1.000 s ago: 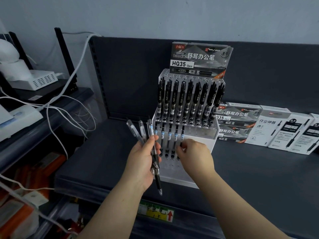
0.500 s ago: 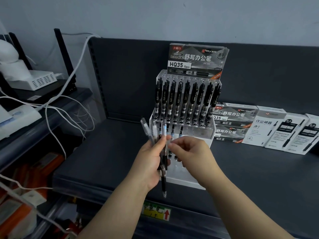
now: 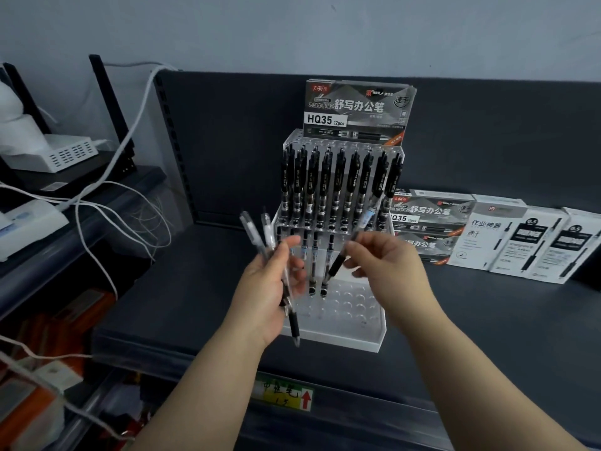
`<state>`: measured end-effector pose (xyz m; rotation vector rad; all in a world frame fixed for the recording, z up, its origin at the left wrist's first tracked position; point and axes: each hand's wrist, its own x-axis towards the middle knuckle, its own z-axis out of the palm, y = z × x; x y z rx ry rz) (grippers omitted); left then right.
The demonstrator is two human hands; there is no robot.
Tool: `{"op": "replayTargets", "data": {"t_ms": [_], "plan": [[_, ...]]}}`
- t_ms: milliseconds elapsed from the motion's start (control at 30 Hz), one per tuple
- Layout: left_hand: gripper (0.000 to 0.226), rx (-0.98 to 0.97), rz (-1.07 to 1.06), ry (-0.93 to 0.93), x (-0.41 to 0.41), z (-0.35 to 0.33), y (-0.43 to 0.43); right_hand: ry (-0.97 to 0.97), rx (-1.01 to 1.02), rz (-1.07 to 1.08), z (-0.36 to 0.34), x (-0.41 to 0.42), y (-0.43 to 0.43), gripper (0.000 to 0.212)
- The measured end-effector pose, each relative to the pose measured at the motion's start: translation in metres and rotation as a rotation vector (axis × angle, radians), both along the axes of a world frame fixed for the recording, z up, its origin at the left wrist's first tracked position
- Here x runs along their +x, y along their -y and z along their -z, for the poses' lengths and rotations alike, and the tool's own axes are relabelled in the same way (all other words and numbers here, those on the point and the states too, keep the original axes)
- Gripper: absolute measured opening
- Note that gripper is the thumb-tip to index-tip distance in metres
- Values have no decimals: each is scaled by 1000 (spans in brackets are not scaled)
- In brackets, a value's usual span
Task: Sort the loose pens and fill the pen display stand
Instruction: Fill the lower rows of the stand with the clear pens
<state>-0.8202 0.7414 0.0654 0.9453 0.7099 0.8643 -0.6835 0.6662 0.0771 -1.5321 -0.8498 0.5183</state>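
A clear acrylic pen display stand (image 3: pixel 364 336) sits on the dark shelf. Its upper tier holds a full row of black pens (image 3: pixel 338 187); the lower tier holds a few pens on its left side. My left hand (image 3: pixel 266 288) grips a small bundle of clear-barrelled pens (image 3: pixel 268 236), tips pointing down, in front of the stand's left side. My right hand (image 3: pixel 387 265) pinches one pen (image 3: pixel 349 252) by its black grip, tilted, its tip just above the lower tier's holes.
A pen box marked HQ35 (image 3: pixel 357 109) stands on top of the stand. More pen boxes (image 3: pixel 507 239) lie to the right on the shelf (image 3: pixel 487 320). White cables (image 3: pixel 97 206) and devices crowd the left shelf. A price label (image 3: pixel 283 395) sits on the shelf's front edge.
My right hand has drawn one pen out of the bundle in my left hand and carried it rightward, over the stand's lower tier.
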Motion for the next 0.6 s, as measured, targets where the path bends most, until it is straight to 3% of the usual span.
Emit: {"op": "replayTargets", "data": {"t_ms": [100, 233, 400, 600], "plan": [[24, 4, -40, 10, -4, -1, -3, 208, -77, 131, 11, 4, -4, 6], [24, -13, -48, 39, -6, 0, -2, 472, -199, 145, 31, -1, -11, 14], [22, -71, -38, 104, -11, 2, -4, 593, -370, 99, 45, -3, -16, 18], [21, -41, -16, 68, -12, 6, -1, 646, -406, 97, 45, -5, -19, 20]]}}
